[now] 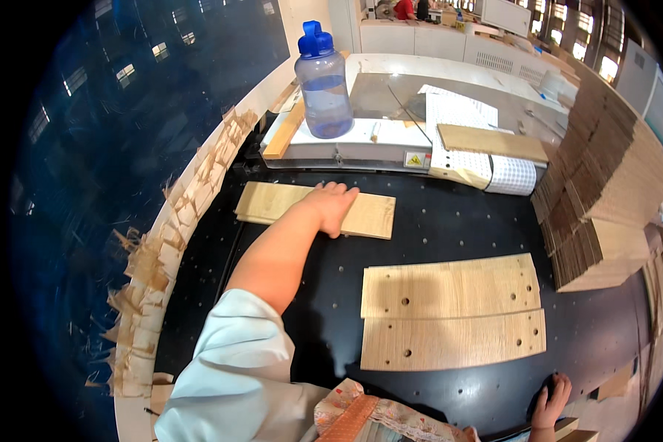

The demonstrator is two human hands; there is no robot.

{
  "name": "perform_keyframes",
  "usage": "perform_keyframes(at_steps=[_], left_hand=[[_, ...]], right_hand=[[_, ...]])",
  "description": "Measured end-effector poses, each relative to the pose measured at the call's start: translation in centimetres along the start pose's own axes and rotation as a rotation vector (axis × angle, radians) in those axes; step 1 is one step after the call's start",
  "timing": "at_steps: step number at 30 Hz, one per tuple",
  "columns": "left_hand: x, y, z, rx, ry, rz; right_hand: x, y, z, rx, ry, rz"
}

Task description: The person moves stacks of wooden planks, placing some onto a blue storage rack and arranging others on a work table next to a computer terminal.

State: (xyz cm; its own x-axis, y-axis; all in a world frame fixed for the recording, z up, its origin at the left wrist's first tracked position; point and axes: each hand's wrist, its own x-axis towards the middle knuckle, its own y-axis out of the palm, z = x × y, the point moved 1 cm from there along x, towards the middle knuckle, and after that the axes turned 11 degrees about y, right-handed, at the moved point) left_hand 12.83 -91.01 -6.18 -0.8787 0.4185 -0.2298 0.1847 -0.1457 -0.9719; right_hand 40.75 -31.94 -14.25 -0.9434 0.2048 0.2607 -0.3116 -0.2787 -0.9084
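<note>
My left hand (334, 208) reaches across the black table and spans a pale wooden board (276, 200), fingers at its far edge and thumb at its near edge. Another board's edge shows just under this one at its left end. Nearer me, two wooden panels with drilled holes (449, 287) lie side by side, their long edges touching. My right hand (551, 401) rests at the table's near right edge, fingers stretched on the black surface and holding nothing visible. Beside its wrist, pieces of wood (567, 427) partly show at the lower rim.
A tall stack of brown boards (604, 184) stands at the right. Behind the table are a blue water bottle (325, 96), printed papers (457, 110) and a loose wooden strip (493, 141). Torn brown tape (191, 199) lines a white edge at left, beside a dark blue glossy panel (147, 96).
</note>
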Motion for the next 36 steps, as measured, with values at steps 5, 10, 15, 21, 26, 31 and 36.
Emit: perform_keyframes(at_steps=[5,10,15,21,26,31,36], left_hand=[[3.2,2.3,3.2,0.127,-0.139,-0.304],[0.1,4.7,2.3,-0.232,-0.444,-0.694],[2.7,7.5,2.5,-1.928,-0.729,-1.333],[7.0,5.2,4.1,-2.022,-0.953,-1.457],[7.0,4.5,5.5,-2.076,-0.868,-1.600],[6.8,7.7,7.2,-2.019,-0.726,-1.686],[6.4,8.2,8.6,-1.900,-0.924,-1.364]], right_hand=[[0.1,0.4,-0.5,-0.036,0.047,0.017],[-0.1,0.5,-0.5,0.003,0.099,0.005],[0.0,1.3,-2.0,-0.051,0.065,-0.036],[0.5,0.5,0.2,-0.003,0.062,-0.005],[0.4,-0.1,0.4,-0.072,0.003,-0.077],[-0.1,0.8,-1.4,-0.022,0.063,-0.019],[0.5,0.7,0.5,0.021,0.103,0.001]])
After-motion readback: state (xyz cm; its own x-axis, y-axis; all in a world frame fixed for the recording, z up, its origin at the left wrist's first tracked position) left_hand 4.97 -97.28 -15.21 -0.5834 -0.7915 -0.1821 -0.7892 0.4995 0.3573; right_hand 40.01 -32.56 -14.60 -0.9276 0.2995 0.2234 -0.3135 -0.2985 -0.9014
